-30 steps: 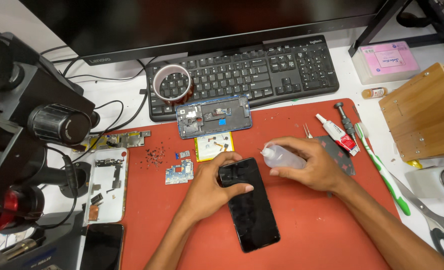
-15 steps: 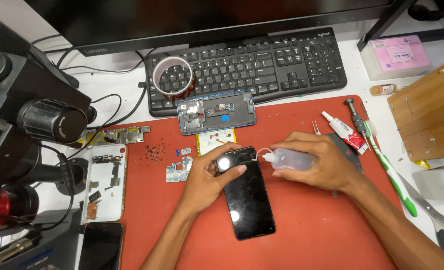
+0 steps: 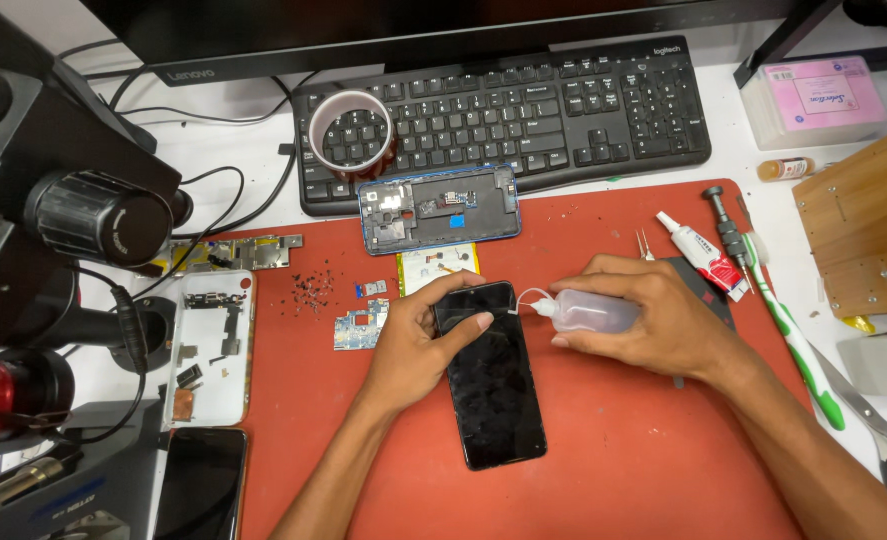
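A black phone screen (image 3: 493, 390) lies face up on the red work mat (image 3: 623, 450). My left hand (image 3: 418, 340) grips its upper left corner, thumb resting on the glass. My right hand (image 3: 653, 320) holds a small clear squeeze bottle (image 3: 588, 312) on its side, its thin bent nozzle (image 3: 525, 300) touching the phone's upper right edge. An opened blue phone frame (image 3: 438, 208) lies just beyond, near the keyboard.
A black keyboard (image 3: 503, 115) with a tape roll (image 3: 350, 130) on it sits at the back. A microscope (image 3: 53, 250) stands left, beside a white phone back (image 3: 208, 350) and loose screws (image 3: 313, 290). Glue tube (image 3: 701, 255), screwdriver (image 3: 728, 235), toothbrush (image 3: 798, 340) and wooden box (image 3: 863, 235) are right.
My right hand has brought the bottle's nozzle down to the phone's top right edge. My left hand shifted its grip at the top left corner.
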